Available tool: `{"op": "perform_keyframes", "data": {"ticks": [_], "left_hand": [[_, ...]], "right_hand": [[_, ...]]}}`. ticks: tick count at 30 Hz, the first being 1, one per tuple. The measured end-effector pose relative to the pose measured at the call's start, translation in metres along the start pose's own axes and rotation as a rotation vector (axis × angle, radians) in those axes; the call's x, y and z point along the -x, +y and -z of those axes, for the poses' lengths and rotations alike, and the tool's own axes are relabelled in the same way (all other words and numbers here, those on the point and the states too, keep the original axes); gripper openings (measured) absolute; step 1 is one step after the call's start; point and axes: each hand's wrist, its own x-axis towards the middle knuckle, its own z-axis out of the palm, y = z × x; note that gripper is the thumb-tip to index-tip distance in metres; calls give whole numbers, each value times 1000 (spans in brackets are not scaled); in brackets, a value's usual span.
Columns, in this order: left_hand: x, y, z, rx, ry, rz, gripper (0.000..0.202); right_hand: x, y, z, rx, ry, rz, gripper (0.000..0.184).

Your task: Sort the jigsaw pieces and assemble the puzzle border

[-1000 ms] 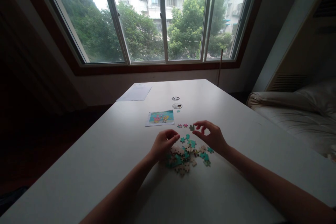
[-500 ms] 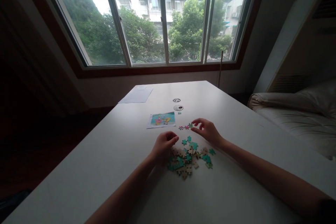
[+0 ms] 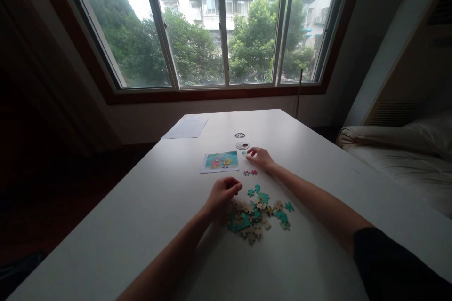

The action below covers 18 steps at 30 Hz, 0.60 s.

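Note:
My right hand [image 3: 260,157] reaches over the table beside the picture card, thumb and fingertips pinched on a small puzzle piece [image 3: 244,154]; a second piece may be right at the fingertips, too small to tell apart. Two pink puzzle pieces [image 3: 250,173] lie just below that hand. My left hand [image 3: 223,193] hovers at the upper left of the puzzle pile [image 3: 256,216], its fingers curled and closed; what they hold, if anything, is hidden. Teal, green and bare brown-backed pieces make up the pile, some overlapping.
A picture card [image 3: 221,162] with cartoon figures lies left of my right hand. Beyond are two round discs [image 3: 242,146] and a paper sheet [image 3: 185,128] on the white table [image 3: 141,207]. A padded sofa [image 3: 388,150] stands to the right, a window [image 3: 201,47] ahead.
My right hand has moved forward and left from beside the pink pieces to the lone piece near the discs, taking the green piece away from the pink ones. My left hand has stayed put.

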Motion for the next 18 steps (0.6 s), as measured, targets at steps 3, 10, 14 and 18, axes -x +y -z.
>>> {"op": "perform_keyframes", "data": {"ticks": [3, 10, 14, 18], "left_hand": [[0, 0, 1, 19, -1, 6, 22], [-1, -3, 3, 51, -5, 11, 21], [-1, -3, 2, 56, -3, 18, 20], [-1, -1, 3, 59, -2, 20, 20]], "right_hand": [[-8, 3, -6, 8, -34, -21, 24], [-16, 4, -11, 22, -71, -34, 19], [-18, 1, -11, 19, -70, -40, 20], [-24, 1, -9, 21, -42, -57, 22]]}}
